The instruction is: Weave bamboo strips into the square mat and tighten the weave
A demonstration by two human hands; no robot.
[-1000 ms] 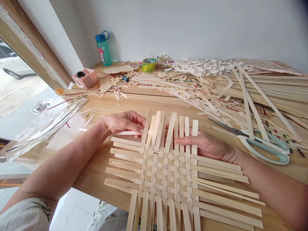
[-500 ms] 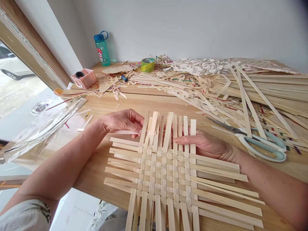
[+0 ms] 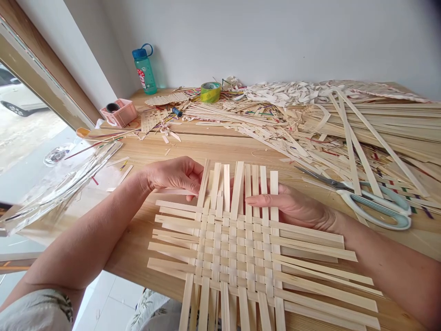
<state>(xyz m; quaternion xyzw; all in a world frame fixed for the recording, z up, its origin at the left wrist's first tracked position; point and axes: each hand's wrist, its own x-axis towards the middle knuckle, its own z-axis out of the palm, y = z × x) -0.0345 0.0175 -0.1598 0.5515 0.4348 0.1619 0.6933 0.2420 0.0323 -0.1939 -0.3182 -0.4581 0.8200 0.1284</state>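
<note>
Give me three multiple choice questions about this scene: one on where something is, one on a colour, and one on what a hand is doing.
1. Where do the scissors lie?
A) Right of the woven bamboo mat
B) Inside the box
C) By the window

2. What colour is the small plastic box?
A) Blue
B) Pink
C) Green

3. What is the right hand doing?
A) Gripping the scissors
B) Lifting the box
C) Lying among the mat's upright strips

Answers:
1: A, they lie on the table beyond the right hand.
2: B, its walls show pink.
3: C, its extended fingers lie across those strips.
</note>
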